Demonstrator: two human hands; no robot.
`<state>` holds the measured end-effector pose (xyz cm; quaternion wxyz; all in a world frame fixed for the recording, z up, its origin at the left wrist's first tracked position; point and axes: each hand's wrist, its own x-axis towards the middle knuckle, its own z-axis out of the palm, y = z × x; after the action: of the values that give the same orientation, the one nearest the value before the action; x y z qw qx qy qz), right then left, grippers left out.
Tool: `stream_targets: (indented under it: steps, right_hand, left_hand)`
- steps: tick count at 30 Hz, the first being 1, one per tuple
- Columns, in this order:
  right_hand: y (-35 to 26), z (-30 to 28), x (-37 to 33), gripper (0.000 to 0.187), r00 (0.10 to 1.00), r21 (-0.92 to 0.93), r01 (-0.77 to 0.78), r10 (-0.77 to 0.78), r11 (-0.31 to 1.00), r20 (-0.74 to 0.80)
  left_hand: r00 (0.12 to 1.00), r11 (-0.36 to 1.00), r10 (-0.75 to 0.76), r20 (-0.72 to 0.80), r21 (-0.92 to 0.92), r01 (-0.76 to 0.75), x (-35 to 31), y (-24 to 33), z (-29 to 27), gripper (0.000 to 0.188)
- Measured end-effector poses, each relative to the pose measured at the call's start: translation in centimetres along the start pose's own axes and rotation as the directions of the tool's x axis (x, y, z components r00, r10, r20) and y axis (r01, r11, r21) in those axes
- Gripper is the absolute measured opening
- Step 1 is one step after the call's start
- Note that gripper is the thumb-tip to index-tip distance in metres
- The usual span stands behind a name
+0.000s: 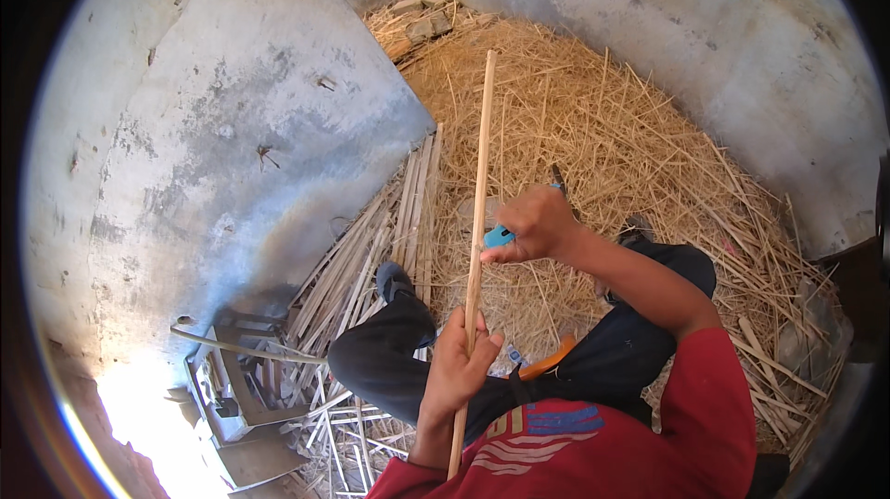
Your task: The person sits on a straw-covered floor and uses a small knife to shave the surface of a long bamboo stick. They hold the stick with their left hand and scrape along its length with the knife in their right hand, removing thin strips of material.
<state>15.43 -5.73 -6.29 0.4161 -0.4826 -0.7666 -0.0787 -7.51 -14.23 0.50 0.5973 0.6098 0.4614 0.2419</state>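
A long, pale wooden stick (485,128) runs upright through the middle of the view, its lower end reaching my lap. My left hand (464,355) is closed around its lower part. Higher up, my right hand (538,223) is closed on a blue-handled tool (499,236). The rounded blue end, with a hole in it, sits right beside the stick. A dark, narrow part of the tool sticks out past the far side of my fist; most of the tool is hidden by my fingers. The right thumb appears to touch the stick.
Straw-like shavings (556,109) cover the floor ahead and to the right. Split wooden strips (362,258) lie in a heap at left. An orange curved object (549,358) rests by my lap. A wooden frame (243,383) stands lower left. Worn walls (250,100) enclose the space.
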Motion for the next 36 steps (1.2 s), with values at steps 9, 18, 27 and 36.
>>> stream_targets:
  steps: [9, 18, 27, 36]
  right_hand:
    - [1.8, 0.6, 0.7, 0.069, 0.996, -0.027, 0.002, -0.004, 1.0, -0.09]
    - [1.2, 0.6, -0.2, 0.067, 0.995, -0.011, -0.103, 0.103, 0.995, 0.005]
    - [10.1, 0.2, -0.2, 0.07, 0.983, -0.144, -0.183, 0.176, 0.973, -0.056]
    - [14.7, -3.3, 0.3, 0.072, 0.95, -0.239, -0.298, 0.264, 0.924, -0.165]
  left_hand:
    - [1.0, 0.999, 0.028, 0.014, -0.027, -0.028, 0.0, 0.2, 0.0, 0.02]
    - [0.993, 0.99, -0.098, 0.061, -0.098, 0.103, -1.6, 0.0, -0.3, 0.019]
    - [0.986, 0.996, -0.02, 0.163, 0.084, 0.007, -3.7, 0.6, -0.2, 0.025]
    - [0.967, 0.995, -0.081, 0.243, 0.069, 0.066, -7.0, -0.7, -0.2, 0.027]
